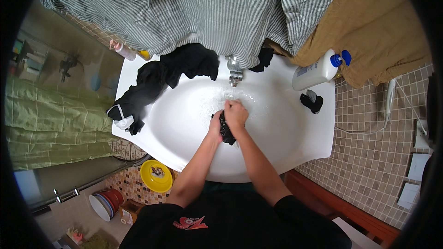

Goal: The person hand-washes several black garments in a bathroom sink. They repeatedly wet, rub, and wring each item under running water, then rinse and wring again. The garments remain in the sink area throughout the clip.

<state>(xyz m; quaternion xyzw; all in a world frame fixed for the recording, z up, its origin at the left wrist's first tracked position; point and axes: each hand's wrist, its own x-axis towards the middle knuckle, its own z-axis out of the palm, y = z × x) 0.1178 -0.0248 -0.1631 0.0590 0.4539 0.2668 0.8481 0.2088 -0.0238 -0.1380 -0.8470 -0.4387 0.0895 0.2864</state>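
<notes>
Over the white washbasin (277, 138), both hands are pressed around a wet black cloth (226, 129), possibly a sock. My left hand (216, 126) cups it from the left side. From above and the right, my right hand (236, 113) is closed over it, hiding its upper end. Water runs from the chrome faucet (235, 74) just beyond my fingers and splashes in the bowl. Dark garments (152, 77) lie bunched along the basin's back-left rim. A small balled black-and-grey cloth (312, 102), perhaps socks, rests on the right rim.
A white pump bottle (315, 72) with a blue top leans at the back right. Striped cloth (225, 14) and a brown garment (373, 24) hang over the basin's back edge. A pink-topped bottle (123, 50) stands back left. On the floor sits a yellow bowl (147, 181).
</notes>
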